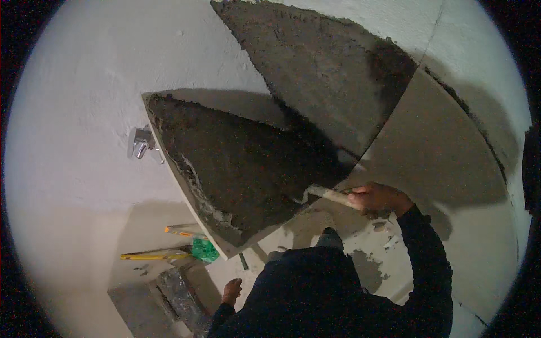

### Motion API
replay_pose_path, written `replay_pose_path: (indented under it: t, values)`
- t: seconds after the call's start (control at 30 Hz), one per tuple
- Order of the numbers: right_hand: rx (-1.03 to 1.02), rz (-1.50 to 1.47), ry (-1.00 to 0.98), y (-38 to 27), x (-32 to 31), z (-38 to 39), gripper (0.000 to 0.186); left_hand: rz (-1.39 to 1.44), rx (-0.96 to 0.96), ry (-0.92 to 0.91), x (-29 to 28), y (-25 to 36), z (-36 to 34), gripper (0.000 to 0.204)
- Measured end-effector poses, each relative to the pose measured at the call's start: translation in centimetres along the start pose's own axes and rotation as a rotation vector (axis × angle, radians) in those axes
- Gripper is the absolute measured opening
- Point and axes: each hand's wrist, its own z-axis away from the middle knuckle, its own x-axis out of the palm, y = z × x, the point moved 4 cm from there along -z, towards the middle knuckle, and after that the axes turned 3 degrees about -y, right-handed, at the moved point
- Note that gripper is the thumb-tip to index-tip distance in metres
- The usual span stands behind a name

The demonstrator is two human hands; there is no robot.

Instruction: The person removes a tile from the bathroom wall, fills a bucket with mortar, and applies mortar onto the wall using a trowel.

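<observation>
Tile (224, 249): coated with dark mortar (242, 163).
Right hand (382, 199): wrapped around a trowel (337, 196) handle.
Left hand (232, 292): half-curled; cannot tell if holding anything.
Yellow bar (152, 257): any lettering too small to read.

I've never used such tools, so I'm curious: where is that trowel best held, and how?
Probably by its pale handle, from the right, wrapped around as the right hand does. The handle is slim, straight and points right, away from the dark mortar; at its left end the bent neck dips toward the mortar, a poorer hold.
</observation>
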Motion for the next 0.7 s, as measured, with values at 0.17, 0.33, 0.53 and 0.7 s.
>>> replay_pose_path:
  t: [0.17, 0.33, 0.53, 0.7]
  values:
    - [-0.334, -0.237, -0.014, -1.5, 3.9, 1.2, 0.040, -0.974, 0.665, -0.031, -3.9, -1.4, -6.5, 0.041]
    - [-0.511, -0.385, 0.240, 1.2, 8.3, 3.2, 0.042, -0.302, 0.387, -0.041, -8.3, -6.1, -12.0, 0.027]
    - [-0.627, 0.216, 1.075, 10.7, 16.5, 6.8, 0.042, -0.409, 0.574, -0.178, -7.8, -5.5, -12.1, 0.028]
    - [-0.085, -0.846, 0.643, 12.0, 26.0, 5.5, 0.040, -0.769, 0.797, -0.142, -12.9, -12.3, -16.6, 0.019]
